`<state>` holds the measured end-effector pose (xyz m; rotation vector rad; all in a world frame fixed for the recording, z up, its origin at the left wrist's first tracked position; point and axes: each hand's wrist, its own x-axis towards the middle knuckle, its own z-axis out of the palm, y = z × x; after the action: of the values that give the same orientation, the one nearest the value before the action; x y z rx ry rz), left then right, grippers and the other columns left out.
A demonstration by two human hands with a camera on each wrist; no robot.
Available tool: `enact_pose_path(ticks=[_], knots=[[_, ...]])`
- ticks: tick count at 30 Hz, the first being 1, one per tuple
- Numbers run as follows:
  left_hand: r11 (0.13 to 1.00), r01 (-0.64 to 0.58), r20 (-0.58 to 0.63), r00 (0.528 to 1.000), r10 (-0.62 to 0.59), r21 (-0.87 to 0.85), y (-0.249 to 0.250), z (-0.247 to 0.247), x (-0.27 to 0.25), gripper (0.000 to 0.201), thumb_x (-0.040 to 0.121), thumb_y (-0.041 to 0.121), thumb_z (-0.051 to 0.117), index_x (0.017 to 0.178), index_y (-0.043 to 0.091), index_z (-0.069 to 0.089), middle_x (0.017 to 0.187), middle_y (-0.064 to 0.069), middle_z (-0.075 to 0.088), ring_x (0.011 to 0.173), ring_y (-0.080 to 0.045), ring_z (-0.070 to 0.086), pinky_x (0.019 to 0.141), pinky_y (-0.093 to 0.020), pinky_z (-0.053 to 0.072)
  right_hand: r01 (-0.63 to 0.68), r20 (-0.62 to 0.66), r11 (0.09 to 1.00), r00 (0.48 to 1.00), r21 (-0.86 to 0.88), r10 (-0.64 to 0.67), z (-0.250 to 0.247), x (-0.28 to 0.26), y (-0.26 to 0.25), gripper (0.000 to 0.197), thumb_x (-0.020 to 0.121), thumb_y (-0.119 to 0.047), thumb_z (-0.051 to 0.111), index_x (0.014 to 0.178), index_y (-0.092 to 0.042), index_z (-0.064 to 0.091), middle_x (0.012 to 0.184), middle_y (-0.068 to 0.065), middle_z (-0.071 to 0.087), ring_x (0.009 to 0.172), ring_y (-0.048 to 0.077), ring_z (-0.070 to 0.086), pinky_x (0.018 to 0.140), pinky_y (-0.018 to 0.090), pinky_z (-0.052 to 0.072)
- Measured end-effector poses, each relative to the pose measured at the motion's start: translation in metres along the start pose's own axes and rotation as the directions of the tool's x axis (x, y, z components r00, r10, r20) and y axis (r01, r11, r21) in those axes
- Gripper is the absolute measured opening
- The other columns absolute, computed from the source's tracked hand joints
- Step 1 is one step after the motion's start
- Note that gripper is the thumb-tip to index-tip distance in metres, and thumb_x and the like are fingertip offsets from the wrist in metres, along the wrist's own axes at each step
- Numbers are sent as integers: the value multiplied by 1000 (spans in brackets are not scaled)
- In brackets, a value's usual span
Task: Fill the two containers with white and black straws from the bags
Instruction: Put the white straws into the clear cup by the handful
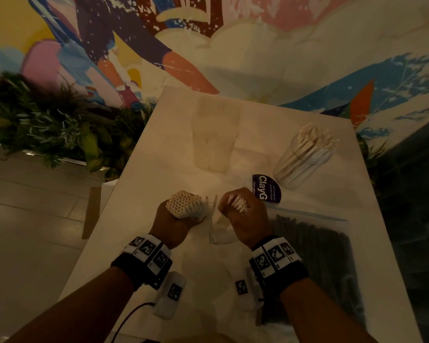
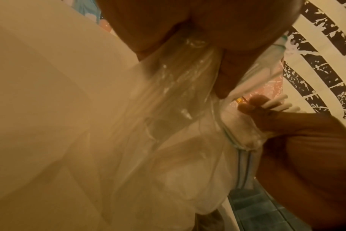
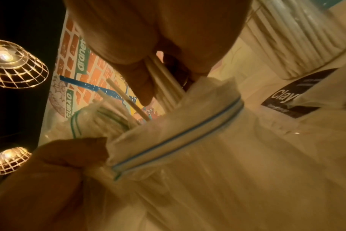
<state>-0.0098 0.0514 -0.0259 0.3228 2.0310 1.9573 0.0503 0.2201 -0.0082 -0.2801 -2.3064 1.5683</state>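
Observation:
My left hand grips a thick bundle of white straws through a clear zip bag, with their open ends sticking up. Just to its right, my right hand grips a smaller bunch of white straws at the bag's mouth. In the right wrist view these straws stand out above the bag's blue zip line. A clear container with many white straws leans at the right. An empty clear container stands further back. A bag of black straws lies flat to my right.
A purple ClayG sticker lies between my right hand and the filled container. The white table ends at the left above a tiled floor, with green plants beyond. A painted wall stands behind the table.

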Motion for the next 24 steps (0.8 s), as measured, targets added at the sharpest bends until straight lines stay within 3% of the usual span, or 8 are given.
enact_pose_path(ticks=[2,5,7,11,14,20,22,24], knots=[[1000,-11,6,1000,11,-4,0,-1,-2,25,70,-3,75,82,18,69,89,-7,69,87,-25,65,78,-40,54,18,-55,1000,998,13,-17,-1,2,-4,32,77,0,62,72,-30,52,78,0,60,71,12,57,69,28,47],[998,-52,15,999,52,21,-2,-1,-6,24,68,11,79,79,30,71,87,-2,70,87,-22,66,78,-35,55,92,-101,996,991,20,-89,-1,5,-13,42,82,6,53,73,-35,48,81,2,62,74,17,58,70,31,48],[997,-68,14,998,67,28,-1,-1,-7,23,67,18,76,82,34,70,89,0,70,88,-18,66,77,-30,55,51,-47,999,998,-8,-51,5,5,-5,42,82,4,51,69,-36,49,77,-3,63,73,17,59,71,33,50],[995,-93,39,995,92,29,1,-2,-9,30,72,10,76,81,38,70,87,12,70,84,-10,66,74,-23,53,-29,64,999,997,-40,31,16,-4,14,40,72,4,49,61,-35,51,70,-7,60,69,20,59,69,41,52],[996,-91,24,996,91,5,2,-2,-10,27,71,7,77,78,32,71,84,15,70,82,-5,65,71,-17,52,-12,9,999,1000,35,12,12,-7,12,36,77,10,51,63,-23,52,74,-7,63,71,12,60,69,28,52],[992,-109,33,993,111,-57,4,-2,-11,21,68,14,75,78,32,72,85,7,71,84,-14,66,75,-25,54,-95,39,994,995,53,93,12,-19,23,32,75,-1,53,61,-29,47,73,5,64,73,33,61,72,51,52],[994,-106,32,994,107,-35,4,-1,-10,20,70,9,76,77,28,71,84,8,71,82,-12,66,74,-25,54,-82,40,996,996,29,81,11,-19,21,33,77,-4,53,61,-33,52,74,7,65,74,31,62,72,49,53],[993,-114,25,993,115,-27,4,0,-9,18,71,3,74,79,18,68,82,10,70,80,-9,65,73,-23,53,-94,19,994,995,57,93,8,-16,17,40,76,-4,52,62,-41,57,75,2,65,75,24,63,75,40,53]])
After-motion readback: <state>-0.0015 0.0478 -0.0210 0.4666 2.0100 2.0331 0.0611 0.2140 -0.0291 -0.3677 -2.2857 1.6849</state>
